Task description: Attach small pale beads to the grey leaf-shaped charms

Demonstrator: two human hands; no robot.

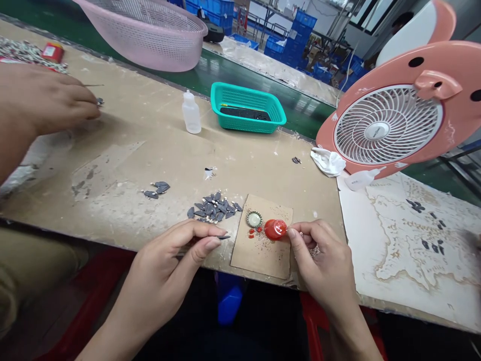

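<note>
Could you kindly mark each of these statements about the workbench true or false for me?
1. The left hand pinches a slim dark piece. True.
2. The teal basket sits inside the pink basket. False: they stand apart, and the pink one is farther along the bench.
3. A crown bottle cap lies on a cardboard sheet. True.
4. The plastic squeeze bottle lies inside the teal basket. False: it stands upright on the bench beside it.
5. The right hand grasps the pile of dark grey pieces. False: the pile lies on the bench, and the hand is at a red plastic cap.
</note>
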